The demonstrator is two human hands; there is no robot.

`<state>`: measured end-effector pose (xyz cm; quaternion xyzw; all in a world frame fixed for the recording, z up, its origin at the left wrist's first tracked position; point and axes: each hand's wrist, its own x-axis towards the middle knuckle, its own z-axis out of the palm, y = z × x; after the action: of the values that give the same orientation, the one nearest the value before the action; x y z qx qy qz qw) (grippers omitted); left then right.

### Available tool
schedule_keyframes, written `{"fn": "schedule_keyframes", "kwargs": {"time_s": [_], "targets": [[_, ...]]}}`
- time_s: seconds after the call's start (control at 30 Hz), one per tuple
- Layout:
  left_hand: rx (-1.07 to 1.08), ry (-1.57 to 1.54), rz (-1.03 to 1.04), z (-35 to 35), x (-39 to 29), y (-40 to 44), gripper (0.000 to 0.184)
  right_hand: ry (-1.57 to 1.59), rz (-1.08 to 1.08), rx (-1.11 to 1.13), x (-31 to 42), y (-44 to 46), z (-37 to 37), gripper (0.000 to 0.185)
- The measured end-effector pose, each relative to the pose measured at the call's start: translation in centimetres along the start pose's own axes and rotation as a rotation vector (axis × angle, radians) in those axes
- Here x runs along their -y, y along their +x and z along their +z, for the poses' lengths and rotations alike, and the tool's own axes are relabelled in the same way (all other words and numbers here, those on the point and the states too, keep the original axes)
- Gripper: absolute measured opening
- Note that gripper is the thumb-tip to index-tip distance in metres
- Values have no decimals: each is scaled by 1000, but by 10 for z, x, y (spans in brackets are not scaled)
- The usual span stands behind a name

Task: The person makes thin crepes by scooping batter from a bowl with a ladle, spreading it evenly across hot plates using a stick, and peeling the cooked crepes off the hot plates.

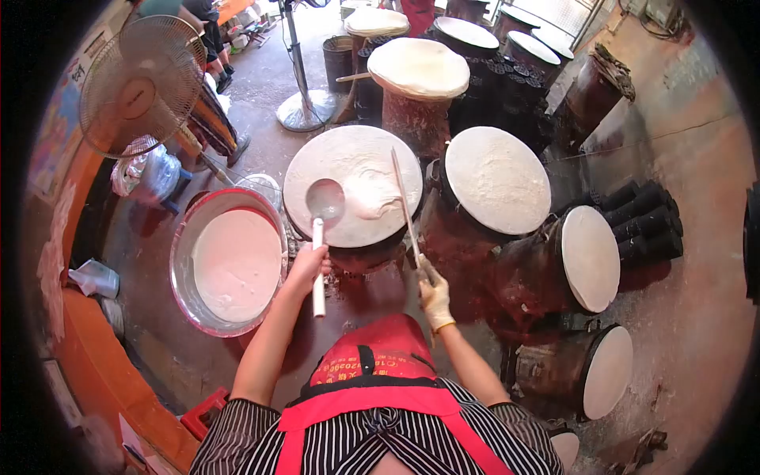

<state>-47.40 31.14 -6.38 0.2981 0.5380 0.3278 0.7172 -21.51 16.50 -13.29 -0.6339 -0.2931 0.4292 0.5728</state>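
Observation:
My bare left hand (307, 269) is wrapped round the white handle of a ladle (325, 199), whose round metal bowl hangs over the left part of a round griddle (317, 162). White batter (372, 190) lies on this griddle, thicker and swirled toward the right. In a pale work glove, my right hand (433, 294) grips a long thin stick (404, 202) that slants up over the griddle's right side. To the left of my left hand stands a pinkish tub (180, 261) holding white batter (237, 265).
More round griddles (497, 180) on drum stoves curve down my right side, beside stacked black coal cylinders (645, 222). A pile of flat pancakes (419, 67) stands behind the middle griddle. A fan (141, 95) is at upper left, near another person's legs (215, 47).

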Motion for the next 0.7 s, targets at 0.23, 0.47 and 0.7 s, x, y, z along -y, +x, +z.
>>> {"fn": "schedule_keyframes", "kwargs": {"time_s": [0.23, 0.47, 0.7], "targets": [[161, -664, -398, 38, 8, 54, 9, 308, 523, 375, 5, -13, 44, 37], [525, -777, -432, -15, -63, -91, 15, 84, 190, 80, 59, 12, 17, 48], [248, -464, -550, -86, -27, -89, 17, -543, -114, 346, -14, -43, 20, 42]]}}
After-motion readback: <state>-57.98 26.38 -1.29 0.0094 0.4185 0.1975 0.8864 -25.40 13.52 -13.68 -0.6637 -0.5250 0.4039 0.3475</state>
